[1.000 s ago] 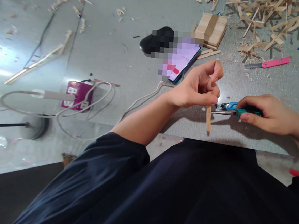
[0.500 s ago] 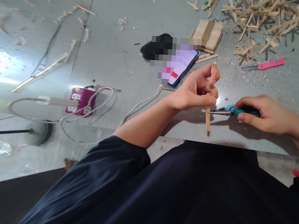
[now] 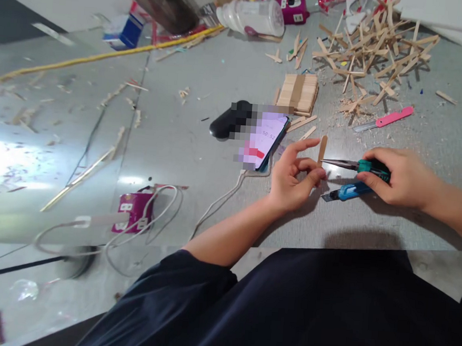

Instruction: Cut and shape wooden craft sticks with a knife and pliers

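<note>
The left grip (image 3: 294, 176), nearer, pinched the wooden stick (image 3: 323, 148), which jutted forward from it, long axis roughly crosswise to the pliers (image 3: 364, 166); the right grip (image 3: 405, 177), right of the stick, clasped these, tips at the wood.

you are in what looks like a small craft workshop; whether it is part of a home, you cannot tell. your grey table (image 3: 177, 153) shows it: wood shavings (image 3: 348, 108) litter the top, near a heap of sticks (image 3: 381, 54) and a banded stack (image 3: 298, 93). you have pliers (image 3: 342, 164), a blue cutter (image 3: 351, 191) and a pink knife (image 3: 395, 117) at the same worktop.
</note>
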`<state>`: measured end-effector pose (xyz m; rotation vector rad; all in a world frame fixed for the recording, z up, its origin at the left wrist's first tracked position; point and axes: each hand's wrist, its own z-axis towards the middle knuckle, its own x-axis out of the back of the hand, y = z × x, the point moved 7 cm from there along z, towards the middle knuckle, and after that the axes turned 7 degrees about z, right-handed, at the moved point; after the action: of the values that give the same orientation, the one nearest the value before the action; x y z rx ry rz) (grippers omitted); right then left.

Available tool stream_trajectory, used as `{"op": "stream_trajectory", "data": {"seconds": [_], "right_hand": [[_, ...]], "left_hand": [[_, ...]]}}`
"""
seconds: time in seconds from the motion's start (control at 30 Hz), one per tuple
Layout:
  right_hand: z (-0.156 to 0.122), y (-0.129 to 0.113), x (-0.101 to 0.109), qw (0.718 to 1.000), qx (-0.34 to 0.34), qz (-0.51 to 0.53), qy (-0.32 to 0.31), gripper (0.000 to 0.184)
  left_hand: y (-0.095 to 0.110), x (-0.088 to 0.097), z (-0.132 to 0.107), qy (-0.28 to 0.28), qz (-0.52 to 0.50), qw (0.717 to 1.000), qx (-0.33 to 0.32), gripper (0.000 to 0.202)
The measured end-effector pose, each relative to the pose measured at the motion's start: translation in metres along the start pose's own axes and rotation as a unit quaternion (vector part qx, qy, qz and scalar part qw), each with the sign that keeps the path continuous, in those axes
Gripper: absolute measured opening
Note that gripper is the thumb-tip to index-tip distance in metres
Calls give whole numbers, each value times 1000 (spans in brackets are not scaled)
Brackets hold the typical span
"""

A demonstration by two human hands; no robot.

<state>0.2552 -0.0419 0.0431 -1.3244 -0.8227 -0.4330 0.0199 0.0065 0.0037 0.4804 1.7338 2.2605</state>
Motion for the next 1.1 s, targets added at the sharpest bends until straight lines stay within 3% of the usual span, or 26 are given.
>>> {"op": "stream_trajectory", "data": {"seconds": [0.2,0.47,0.67,0.8,0.97,1.1], "right_hand": [[3,21,-4,999,44,-13,-21,47],[9,41,3,997,58,48,-31,43],[14,49,12,997,1,75,-5,47],[12,45,12,996,-24,89,-12,52],[0,35,11,991,-17,126,-34,42],[-3,30,11,992,-12,125,-19,36]], "left_hand": [[-18,-16,-4,10,-86,992,95,36],[-13,-31,8,5,-155,970,185,39],[-9,-36,24,40,-158,969,186,43],[-13,-32,19,40,-144,967,206,42],[-7,-31,10,-7,-210,951,228,40],[-8,-29,7,24,-191,952,239,38]]}}
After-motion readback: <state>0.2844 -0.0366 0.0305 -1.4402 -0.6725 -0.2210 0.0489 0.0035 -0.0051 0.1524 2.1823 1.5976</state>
